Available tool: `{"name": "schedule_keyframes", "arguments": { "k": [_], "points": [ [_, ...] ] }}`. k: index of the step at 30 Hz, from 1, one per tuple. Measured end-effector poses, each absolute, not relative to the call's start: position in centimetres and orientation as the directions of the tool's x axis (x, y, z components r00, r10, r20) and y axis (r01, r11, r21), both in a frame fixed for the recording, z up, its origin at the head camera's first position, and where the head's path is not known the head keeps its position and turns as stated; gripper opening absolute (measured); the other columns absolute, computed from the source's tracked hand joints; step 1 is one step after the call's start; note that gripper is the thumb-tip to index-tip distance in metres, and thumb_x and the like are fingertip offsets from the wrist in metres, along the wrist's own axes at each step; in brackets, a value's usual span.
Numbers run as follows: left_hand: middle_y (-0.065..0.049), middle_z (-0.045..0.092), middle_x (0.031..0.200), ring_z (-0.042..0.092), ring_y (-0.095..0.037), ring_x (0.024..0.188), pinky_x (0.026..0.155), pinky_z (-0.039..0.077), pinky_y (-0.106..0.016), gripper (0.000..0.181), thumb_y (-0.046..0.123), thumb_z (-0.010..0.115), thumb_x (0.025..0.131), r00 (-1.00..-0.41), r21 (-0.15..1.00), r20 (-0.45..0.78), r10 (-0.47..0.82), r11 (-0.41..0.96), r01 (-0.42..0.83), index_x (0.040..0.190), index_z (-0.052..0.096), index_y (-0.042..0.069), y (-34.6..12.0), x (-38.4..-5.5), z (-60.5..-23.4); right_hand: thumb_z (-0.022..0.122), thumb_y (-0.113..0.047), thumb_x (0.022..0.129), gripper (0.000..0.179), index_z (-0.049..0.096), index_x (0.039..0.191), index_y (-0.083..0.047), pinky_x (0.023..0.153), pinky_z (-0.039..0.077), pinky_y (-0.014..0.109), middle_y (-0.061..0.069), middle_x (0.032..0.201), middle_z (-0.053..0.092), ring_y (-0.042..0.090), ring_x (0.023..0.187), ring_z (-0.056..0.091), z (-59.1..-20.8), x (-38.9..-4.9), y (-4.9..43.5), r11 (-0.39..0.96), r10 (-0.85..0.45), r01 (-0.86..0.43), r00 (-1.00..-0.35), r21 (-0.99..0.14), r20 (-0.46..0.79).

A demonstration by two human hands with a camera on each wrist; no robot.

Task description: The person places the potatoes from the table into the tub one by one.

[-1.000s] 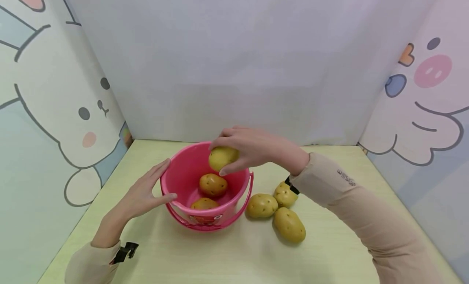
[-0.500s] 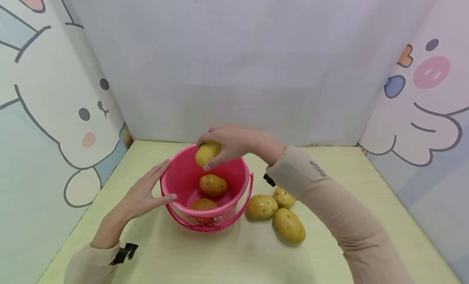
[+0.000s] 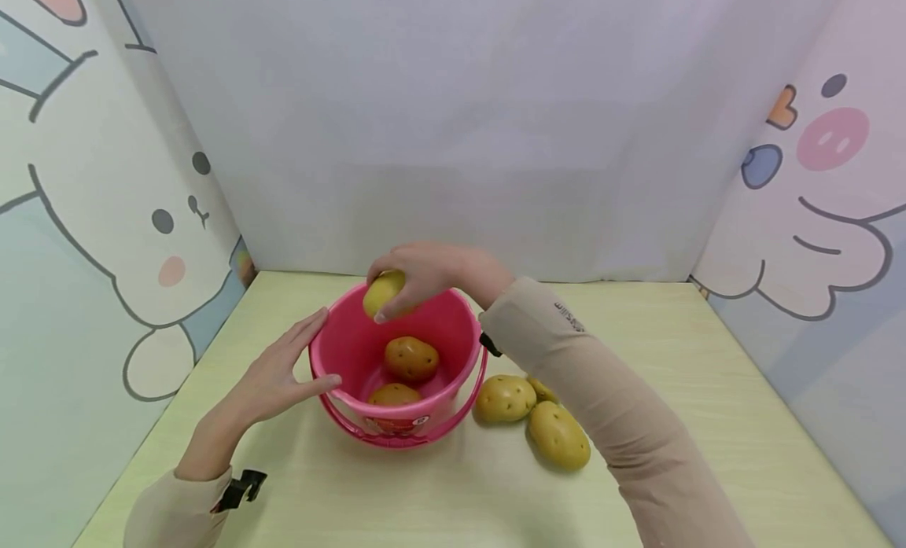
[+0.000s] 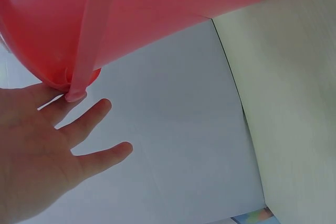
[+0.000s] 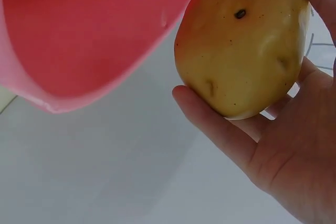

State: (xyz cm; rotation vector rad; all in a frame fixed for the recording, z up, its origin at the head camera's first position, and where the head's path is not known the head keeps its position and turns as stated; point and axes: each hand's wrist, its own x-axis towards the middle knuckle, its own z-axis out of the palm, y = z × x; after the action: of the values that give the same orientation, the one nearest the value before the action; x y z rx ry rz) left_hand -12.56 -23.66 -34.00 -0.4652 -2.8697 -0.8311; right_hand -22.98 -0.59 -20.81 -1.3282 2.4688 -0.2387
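My right hand (image 3: 432, 271) grips a yellow-brown potato (image 3: 382, 295) above the far left part of the pink bucket (image 3: 347, 336). In the right wrist view the thumb and fingers hold this potato (image 5: 241, 51) by its sides, next to the bucket rim. Inside the bucket lie two more potatoes, one potato (image 3: 411, 358) near the middle and another potato (image 3: 394, 395) partly hidden by the near rim. With fingers straight and spread, my left hand (image 3: 279, 379) touches the bucket's left rim. The left wrist view shows its fingertips beside the pink handle (image 4: 89, 51).
Right of the bucket, a potato (image 3: 506, 399) and a larger potato (image 3: 559, 435) lie on the pale table (image 3: 396, 501). A third potato (image 3: 542, 389) is mostly hidden behind the right sleeve. A white wall (image 3: 481, 139) stands behind; cartoon-printed panels flank both sides.
My right hand has carried its potato leftward over the bucket, and the sleeve now covers much of the potato behind it. The left hand and bucket stay put.
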Motion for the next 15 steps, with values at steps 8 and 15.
{"name": "schedule_keyframes", "arguments": {
  "k": [8,15],
  "points": [
    [-0.018,0.029,0.143,0.029,-0.039,0.125,0.079,0.045,-0.057,0.089,0.04,0.069,0.076,-0.947,0.503,0.197,0.255,0.802,0.321,0.144,0.023,0.006,-23.6,-12.7,-34.1,0.073,-0.036,0.075,0.053,0.052,0.121,-0.02,0.069,0.048,0.022,-0.005,0.11,0.051,0.012,0.098,0.046,-21.7,-23.7,-1.0,0.619,-0.783,-0.689,-0.577,-0.376,-0.231],
    [-0.018,0.028,0.143,0.029,-0.039,0.125,0.079,0.046,-0.057,0.089,0.038,0.069,0.076,-0.949,0.505,0.189,0.253,0.803,0.315,0.145,0.022,0.007,-23.5,-12.6,-34.1,0.074,-0.038,0.073,0.055,0.05,0.12,-0.025,0.069,0.051,0.027,-0.006,0.108,0.049,0.014,0.099,0.044,-22.6,-24.0,-1.8,0.691,-0.719,-0.62,-0.639,-0.37,-0.273]
  ]
}}
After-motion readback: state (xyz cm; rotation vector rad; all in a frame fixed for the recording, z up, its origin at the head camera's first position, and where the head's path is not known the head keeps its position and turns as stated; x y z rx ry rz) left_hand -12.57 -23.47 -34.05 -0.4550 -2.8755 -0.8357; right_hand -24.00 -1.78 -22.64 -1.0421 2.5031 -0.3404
